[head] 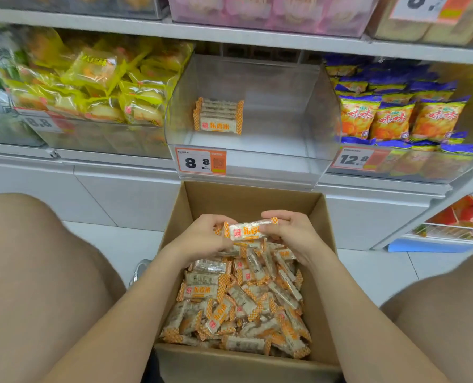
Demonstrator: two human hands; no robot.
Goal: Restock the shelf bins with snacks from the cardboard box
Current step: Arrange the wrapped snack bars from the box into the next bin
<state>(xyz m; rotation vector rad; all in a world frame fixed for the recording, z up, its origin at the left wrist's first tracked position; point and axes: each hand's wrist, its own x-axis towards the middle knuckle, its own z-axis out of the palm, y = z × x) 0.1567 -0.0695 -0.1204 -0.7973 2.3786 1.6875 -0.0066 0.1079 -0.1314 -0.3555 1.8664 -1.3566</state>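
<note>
An open cardboard box (pixel 246 200) stands on the floor between my knees, filled with several white-and-orange snack bars (pixel 238 302). Above the box, my left hand (pixel 202 236) and my right hand (pixel 293 233) together hold a small stack of these bars (pixel 247 230), each gripping one end. More bars show under my left palm. Straight ahead on the shelf is a clear plastic bin (pixel 285 111) with a neat short stack of the same bars (pixel 218 116) at its back left. An orange price tag reading 8.8 (pixel 201 161) is on its front.
The bin on the left holds yellow snack packs (pixel 97 81); the one on the right holds orange-and-blue chip bags (pixel 395 114). Higher bins sit on the shelf above. A wire basket with red packs (pixel 459 217) is at the far right. My bare knees flank the box.
</note>
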